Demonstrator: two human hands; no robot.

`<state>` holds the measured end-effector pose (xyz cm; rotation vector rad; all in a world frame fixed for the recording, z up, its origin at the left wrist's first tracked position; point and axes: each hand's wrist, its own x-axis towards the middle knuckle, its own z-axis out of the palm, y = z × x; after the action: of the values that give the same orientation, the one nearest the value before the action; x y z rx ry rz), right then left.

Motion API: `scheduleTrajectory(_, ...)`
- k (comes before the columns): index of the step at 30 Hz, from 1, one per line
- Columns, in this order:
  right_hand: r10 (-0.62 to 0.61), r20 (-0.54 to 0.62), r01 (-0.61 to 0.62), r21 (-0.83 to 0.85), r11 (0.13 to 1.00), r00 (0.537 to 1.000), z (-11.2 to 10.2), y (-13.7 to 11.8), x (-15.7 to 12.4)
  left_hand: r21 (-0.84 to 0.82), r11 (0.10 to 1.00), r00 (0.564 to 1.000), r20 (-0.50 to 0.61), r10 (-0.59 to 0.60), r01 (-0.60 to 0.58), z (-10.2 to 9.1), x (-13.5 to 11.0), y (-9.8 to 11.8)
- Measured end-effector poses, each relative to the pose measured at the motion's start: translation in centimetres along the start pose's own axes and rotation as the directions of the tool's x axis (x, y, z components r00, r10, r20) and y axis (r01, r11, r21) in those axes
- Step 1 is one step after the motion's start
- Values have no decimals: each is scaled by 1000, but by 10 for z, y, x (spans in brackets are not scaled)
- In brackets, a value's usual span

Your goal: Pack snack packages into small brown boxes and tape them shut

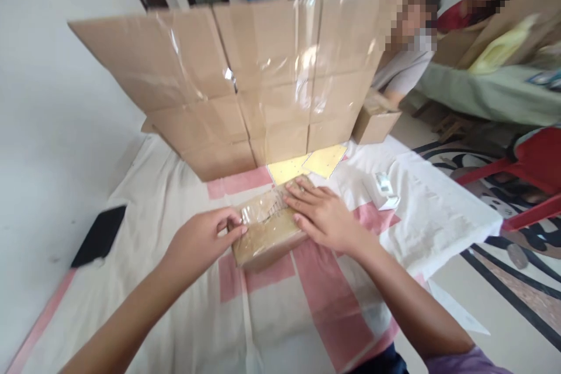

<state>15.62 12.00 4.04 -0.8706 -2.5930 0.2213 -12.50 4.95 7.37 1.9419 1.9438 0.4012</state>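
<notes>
Two bare forearms are seen reaching in from the lower edge, a purple sleeve (464,362) showing at the right one, over a white and pink cloth (272,315) that is spread beneath everything. On that cloth, in the middle of the view, a small brown parcel (267,234) is held down between both hands. The left hand (204,239) is curled, its thumb and forefinger closed on the clear film at the parcel's near left end. The right hand (326,216) is laid flat with straight fingers on the parcel's top right. The top is already covered by clear film, so the wrapping is judged to be well advanced; the film looks crinkled at the left end, and pressing it smooth appears to be what is left. A flat black object (100,235) is seen to the left on the cloth, and a small white item (383,187) to the right. Just behind the parcel, two yellow sheets (307,165) are laid flat. Beyond them a film-wrapped stack of cardboard boxes (245,82) is stood, with other people seated at the far right.
</notes>
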Motion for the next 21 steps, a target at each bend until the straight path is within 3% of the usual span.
scheduleTrajectory(5,70,-40,-67,87,994,997,0,-3,-2,-194,980,978,-193,-75,36,27,15,-35)
scheduleTrajectory(8,231,-140,-178,315,932,963,9,11,-8,-471,879,975,-147,-168,80,44,24,-46)
scheduleTrajectory(11,284,-28,-207,617,759,958,25,35,-20,-610,768,971,9,-237,193,57,22,-50)
scheduleTrajectory(13,228,77,-214,714,667,971,36,48,-30,-625,766,982,6,-191,153,63,19,-52)
scheduleTrajectory(16,150,125,-195,695,692,981,47,56,-42,-657,752,993,-50,-103,45,65,19,-52)
scheduleTrajectory(18,109,77,-133,659,741,991,51,54,-51,-689,724,996,-35,-86,38,66,20,-49)
scheduleTrajectory(21,81,-151,44,679,732,985,48,44,-73,-733,680,999,5,-36,28,71,20,-40)
